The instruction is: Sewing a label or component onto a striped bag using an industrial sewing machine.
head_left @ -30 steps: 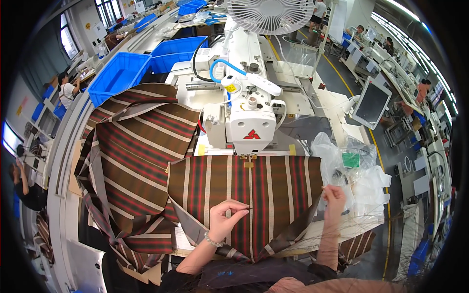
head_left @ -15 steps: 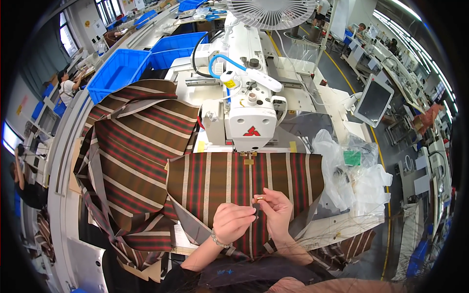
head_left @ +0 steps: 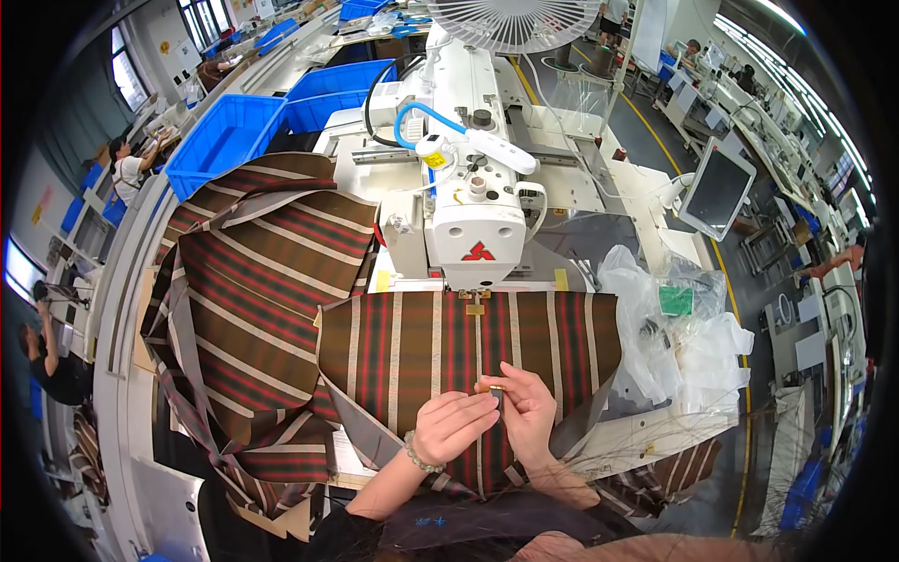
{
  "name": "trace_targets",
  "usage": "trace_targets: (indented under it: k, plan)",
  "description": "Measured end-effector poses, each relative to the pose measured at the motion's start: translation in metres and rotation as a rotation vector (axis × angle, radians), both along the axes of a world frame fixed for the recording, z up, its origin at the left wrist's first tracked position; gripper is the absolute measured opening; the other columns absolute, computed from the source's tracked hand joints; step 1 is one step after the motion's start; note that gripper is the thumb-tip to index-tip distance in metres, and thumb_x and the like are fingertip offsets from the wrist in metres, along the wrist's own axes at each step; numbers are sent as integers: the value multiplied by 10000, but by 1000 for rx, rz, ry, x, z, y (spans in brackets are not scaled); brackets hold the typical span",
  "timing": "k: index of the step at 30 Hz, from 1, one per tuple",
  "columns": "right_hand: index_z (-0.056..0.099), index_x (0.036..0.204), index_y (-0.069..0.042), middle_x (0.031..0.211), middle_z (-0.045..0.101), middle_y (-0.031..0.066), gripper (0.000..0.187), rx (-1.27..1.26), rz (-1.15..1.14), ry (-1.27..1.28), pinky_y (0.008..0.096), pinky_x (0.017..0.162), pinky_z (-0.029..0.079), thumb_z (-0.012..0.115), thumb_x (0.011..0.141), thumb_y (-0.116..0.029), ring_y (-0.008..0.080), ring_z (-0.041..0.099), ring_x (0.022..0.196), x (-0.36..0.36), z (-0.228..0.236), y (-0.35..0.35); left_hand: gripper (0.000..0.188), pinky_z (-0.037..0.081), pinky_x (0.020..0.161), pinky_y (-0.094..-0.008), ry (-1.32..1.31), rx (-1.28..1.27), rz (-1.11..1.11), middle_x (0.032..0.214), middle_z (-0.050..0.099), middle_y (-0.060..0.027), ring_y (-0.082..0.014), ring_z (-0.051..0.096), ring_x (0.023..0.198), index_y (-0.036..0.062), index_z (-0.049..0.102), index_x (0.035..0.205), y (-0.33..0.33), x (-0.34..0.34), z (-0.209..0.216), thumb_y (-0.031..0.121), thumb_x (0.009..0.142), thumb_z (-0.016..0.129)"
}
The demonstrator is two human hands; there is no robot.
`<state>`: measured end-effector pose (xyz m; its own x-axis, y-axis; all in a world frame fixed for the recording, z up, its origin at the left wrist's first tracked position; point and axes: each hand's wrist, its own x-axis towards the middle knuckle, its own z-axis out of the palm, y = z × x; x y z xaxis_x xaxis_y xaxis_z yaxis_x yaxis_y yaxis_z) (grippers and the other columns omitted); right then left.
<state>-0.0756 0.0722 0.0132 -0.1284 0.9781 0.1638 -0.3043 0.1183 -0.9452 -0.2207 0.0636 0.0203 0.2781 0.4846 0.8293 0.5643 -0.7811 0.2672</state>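
Note:
A small gold-coloured piece (head_left: 495, 388) with a dark tab is pinched between the thumb and fingers of my right hand (head_left: 528, 418). Beside it, my left hand (head_left: 448, 433) has its fingers pressed together, their tips at the dark tab; what they grip, if anything, is too small to make out. Both hands are above a brown, red and cream striped fabric panel (head_left: 412, 342) with a grey underside. The panel's far edge lies under the head of a white sewing machine (head_left: 476, 234), where a small brass-coloured clamp (head_left: 475, 304) rests on a cream stripe.
More striped fabric (head_left: 267, 290) lies heaped to the left. Behind it stand blue bins (head_left: 229, 126). Clear plastic bags (head_left: 693, 361) lie at the right, below a tablet-like screen (head_left: 716, 195). A fan (head_left: 515, 21) stands at the back. Other people work farther off.
My left fingers have straightened and moved slightly right and up, closer to the right hand's fingertips. The dark tab under the gold-coloured piece now shows. The fabric stays in place.

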Motion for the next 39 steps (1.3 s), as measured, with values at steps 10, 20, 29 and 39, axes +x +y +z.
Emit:
trace_targets:
  k: [10, 20, 29, 39]
  plan:
    - [414, 1113, 18, 1030, 654, 164, 260, 20, -23, -162, 265, 817, 505, 480, 880, 112, 182, 638, 959, 3, -7, 0, 191, 502, 689, -293, 137, 26, 10, 935, 673, -98, -199, 661, 861, 8, 678, 871, 6, -8, 6, 48, 694, 619]
    - [455, 1033, -11, 926, 670, 120, 255, 42, -89, -251, 236, 746, 493, 585, 831, 76, 143, 652, 877, 4, -22, -2, 218, 479, 643, -285, 114, -4, 12, 927, 663, -97, -205, 654, 831, -3, 666, 880, 8, -12, 4, 55, 676, 617]
    - [502, 991, -15, 901, 682, 99, 212, 115, -65, -383, 241, 755, 496, 593, 820, 72, 145, 665, 890, 3, -16, 1, 237, 460, 630, -290, 34, -101, 6, 891, 642, -72, -200, 624, 789, 8, 665, 892, 4, -14, 0, 67, 666, 624]
    - [503, 974, -21, 946, 697, 112, 193, 57, -27, -323, 235, 753, 497, 591, 828, 69, 141, 667, 893, 3, -17, -3, 222, 462, 615, -284, -54, -152, 15, 861, 645, -38, -179, 622, 762, 26, 673, 877, 4, -13, -3, 64, 660, 653]
